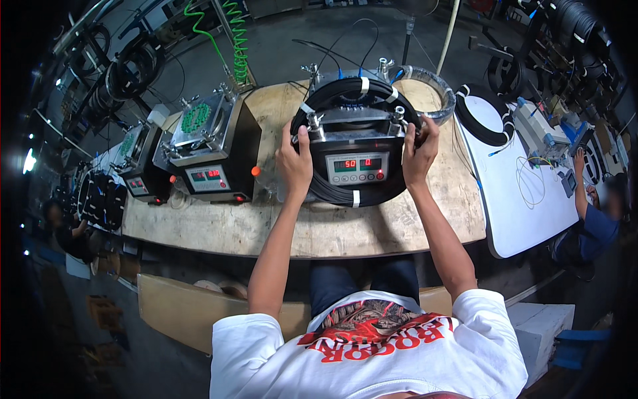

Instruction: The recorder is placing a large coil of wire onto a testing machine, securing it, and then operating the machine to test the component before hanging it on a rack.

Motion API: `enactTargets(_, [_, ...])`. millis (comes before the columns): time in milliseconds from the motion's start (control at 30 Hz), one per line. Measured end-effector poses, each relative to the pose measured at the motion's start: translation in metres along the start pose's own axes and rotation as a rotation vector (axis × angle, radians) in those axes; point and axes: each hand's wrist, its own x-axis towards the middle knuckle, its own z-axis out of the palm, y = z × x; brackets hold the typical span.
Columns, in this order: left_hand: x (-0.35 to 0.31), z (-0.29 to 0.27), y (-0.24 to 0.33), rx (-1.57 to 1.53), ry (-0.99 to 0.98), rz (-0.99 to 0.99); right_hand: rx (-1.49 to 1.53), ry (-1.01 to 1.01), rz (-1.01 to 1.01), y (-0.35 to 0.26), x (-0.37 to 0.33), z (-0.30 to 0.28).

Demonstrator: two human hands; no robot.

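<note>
A large coil of black cable (pixel 332 193), bound with strips of white tape, is held up around the front of a black tabletop machine (pixel 357 169). My left hand (pixel 294 163) grips the coil's left side, and my right hand (pixel 420 154) has its fingers curled round the right side. Through the ring show the machine's lit red display and its metal clamp knobs. Thin cable ends with blue connectors (pixel 361 72) rise behind the top of the coil. The coil hides part of the machine's metal top.
Two similar machines with green-studded plates (pixel 195 118) stand to the left on the wooden table (pixel 266 233). Right of it, a white table (pixel 525 226) holds another black coil (pixel 484 136) and equipment. One person (pixel 588 206) works at the far right, another (pixel 70 229) at far left.
</note>
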Motion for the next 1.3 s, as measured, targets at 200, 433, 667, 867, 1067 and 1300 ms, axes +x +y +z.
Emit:
enactTargets(200, [0.004, 0.002, 0.001, 0.010, -0.004, 0.006, -0.029, -0.121, -0.268, -0.013, -0.023, -0.011])
enactTargets(433, [0.000, -0.004, 0.001, -0.001, 0.005, -0.013, -0.342, -0.758, -0.306, -0.036, -0.046, -0.036])
enactTargets(667, [-0.001, -0.001, 0.006, 0.035, 0.009, -0.010, -0.420, -0.754, -0.256, -0.041, -0.046, -0.034])
enactTargets(867, [0.000, -0.003, 0.005, 0.041, 0.021, -0.018, -0.413, -0.745, -0.191, -0.049, -0.045, -0.031])
enactTargets(1067, [0.003, -0.002, 0.001, -0.014, -0.004, 0.044, -0.307, -0.729, -0.250, -0.040, -0.043, -0.035])
enactTargets(1300, [-0.009, -0.010, -0.019, -0.220, -0.105, 0.137, 0.213, -0.031, 0.017, -0.027, 0.014, -0.037])
